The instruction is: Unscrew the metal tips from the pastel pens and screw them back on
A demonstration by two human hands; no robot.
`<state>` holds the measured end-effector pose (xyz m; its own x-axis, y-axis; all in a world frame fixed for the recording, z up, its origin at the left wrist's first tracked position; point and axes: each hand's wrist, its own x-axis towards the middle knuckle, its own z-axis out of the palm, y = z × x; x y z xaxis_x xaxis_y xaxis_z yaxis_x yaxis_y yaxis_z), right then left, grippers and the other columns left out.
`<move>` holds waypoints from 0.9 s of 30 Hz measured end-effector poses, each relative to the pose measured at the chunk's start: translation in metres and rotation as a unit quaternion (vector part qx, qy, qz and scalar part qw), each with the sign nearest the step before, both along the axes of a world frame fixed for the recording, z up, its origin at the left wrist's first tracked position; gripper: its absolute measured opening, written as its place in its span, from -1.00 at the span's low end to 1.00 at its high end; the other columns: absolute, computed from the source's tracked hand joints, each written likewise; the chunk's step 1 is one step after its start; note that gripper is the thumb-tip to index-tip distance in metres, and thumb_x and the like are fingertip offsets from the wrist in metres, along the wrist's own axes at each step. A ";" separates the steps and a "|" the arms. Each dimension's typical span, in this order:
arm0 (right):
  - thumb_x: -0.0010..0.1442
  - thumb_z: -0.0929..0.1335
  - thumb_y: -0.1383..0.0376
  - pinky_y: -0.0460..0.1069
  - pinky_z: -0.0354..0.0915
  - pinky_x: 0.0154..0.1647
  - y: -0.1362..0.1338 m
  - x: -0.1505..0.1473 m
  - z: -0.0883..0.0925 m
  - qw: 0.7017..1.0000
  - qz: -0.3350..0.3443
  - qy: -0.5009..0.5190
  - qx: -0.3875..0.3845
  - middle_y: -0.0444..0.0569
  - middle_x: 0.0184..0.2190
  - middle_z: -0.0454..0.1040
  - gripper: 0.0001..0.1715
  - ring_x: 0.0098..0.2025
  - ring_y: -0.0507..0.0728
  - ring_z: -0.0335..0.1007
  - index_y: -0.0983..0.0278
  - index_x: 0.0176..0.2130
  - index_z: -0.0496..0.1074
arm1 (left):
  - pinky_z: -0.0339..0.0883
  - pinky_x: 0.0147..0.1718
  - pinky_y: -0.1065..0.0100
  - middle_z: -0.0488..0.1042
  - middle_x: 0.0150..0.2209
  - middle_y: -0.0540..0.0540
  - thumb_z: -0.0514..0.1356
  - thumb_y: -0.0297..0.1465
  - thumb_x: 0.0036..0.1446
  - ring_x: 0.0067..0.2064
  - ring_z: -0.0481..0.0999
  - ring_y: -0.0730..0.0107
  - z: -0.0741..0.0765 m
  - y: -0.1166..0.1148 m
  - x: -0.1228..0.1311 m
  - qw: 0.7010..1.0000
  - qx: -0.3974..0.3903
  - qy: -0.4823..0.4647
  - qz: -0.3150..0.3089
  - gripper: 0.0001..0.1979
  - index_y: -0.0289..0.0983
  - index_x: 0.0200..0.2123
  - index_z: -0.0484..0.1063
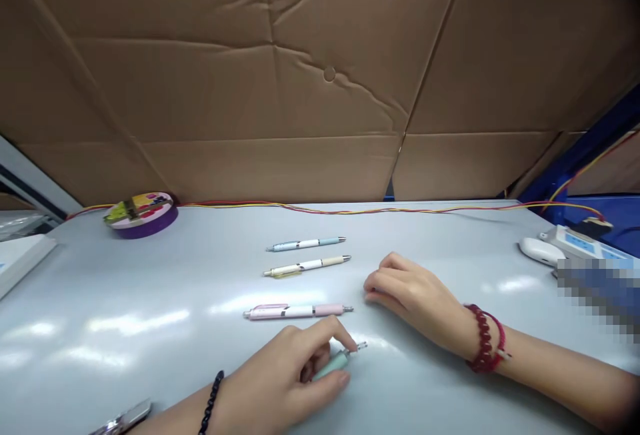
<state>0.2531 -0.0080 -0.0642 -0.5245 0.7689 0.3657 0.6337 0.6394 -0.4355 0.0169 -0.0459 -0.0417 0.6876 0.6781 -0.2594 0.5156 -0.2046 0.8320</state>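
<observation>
My left hand (pixel 295 375) is closed around a mint-green pen (pixel 331 364) low over the table. The pen's narrow, clear and metallic front end sticks out to the right, with my index finger against it; its rear is hidden in the palm. To the right, my right hand (pixel 407 298) rests on the table with its fingers curled together; whether anything is inside them is hidden. Ahead of my left hand lies a pink and white pen (pixel 299 311). Beyond it are a cream and white pen (pixel 307 266) and a light blue and white pen (pixel 306 244), roughly parallel.
A round purple box (pixel 145 216) stands at the back left. Red and yellow wires (pixel 320 211) run along the rear edge before the cardboard wall (pixel 280 101). A white mouse (pixel 541 251) and a power strip (pixel 585 245) lie right. A metallic object (pixel 125 418) is bottom left.
</observation>
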 end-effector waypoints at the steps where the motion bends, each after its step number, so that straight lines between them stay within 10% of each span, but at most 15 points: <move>1: 0.25 0.26 0.32 0.00 0.24 -0.44 0.001 -0.001 -0.002 1.000 0.005 -0.024 0.018 -0.05 -0.49 0.43 -0.79 -0.36 0.13 0.29 0.23 -0.40 0.42 | 0.04 -0.53 0.45 0.07 -0.55 0.14 0.02 -0.30 0.22 -0.55 0.13 0.49 0.000 0.000 0.000 1.000 -0.006 -0.002 0.004 -0.87 -0.15 -0.17 0.25; 12: 0.25 0.25 0.35 0.04 0.21 -0.29 -0.014 -0.005 0.004 0.984 0.037 -0.085 0.149 0.00 -0.24 0.49 -0.82 -0.27 0.14 0.28 0.26 -0.11 0.33 | 0.06 -0.59 0.50 0.07 -0.54 0.14 0.03 -0.34 0.22 -0.57 0.14 0.53 -0.003 0.000 0.000 1.000 -0.016 -0.026 0.007 -0.83 -0.15 -0.10 0.23; 20: 0.15 0.31 0.38 -0.10 0.27 -0.36 -0.038 -0.015 -0.003 0.985 0.085 0.076 -0.127 -0.11 -0.40 0.41 -0.94 -0.38 0.02 0.33 0.23 -0.31 0.31 | 0.03 -0.61 0.51 0.09 -0.52 0.15 0.04 -0.34 0.22 -0.58 0.13 0.56 -0.003 -0.002 -0.002 0.999 -0.021 -0.034 0.010 -0.81 -0.11 -0.08 0.19; 27: 0.20 0.31 0.38 -0.09 0.29 -0.28 -0.037 -0.017 -0.005 0.969 0.057 0.174 -0.166 -0.12 -0.38 0.47 -0.92 -0.33 0.02 0.38 0.21 -0.30 0.40 | 0.04 -0.64 0.54 0.09 -0.49 0.18 0.04 -0.34 0.24 -0.62 0.12 0.62 -0.011 -0.003 -0.004 0.993 -0.097 -0.063 0.025 -0.77 -0.10 -0.06 0.07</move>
<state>0.2365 -0.0452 -0.0694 -0.5024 0.8187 0.2781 0.3457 0.4850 -0.8033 0.0127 -0.0487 -0.0528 0.6899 0.6575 -0.3029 0.4102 -0.0103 0.9119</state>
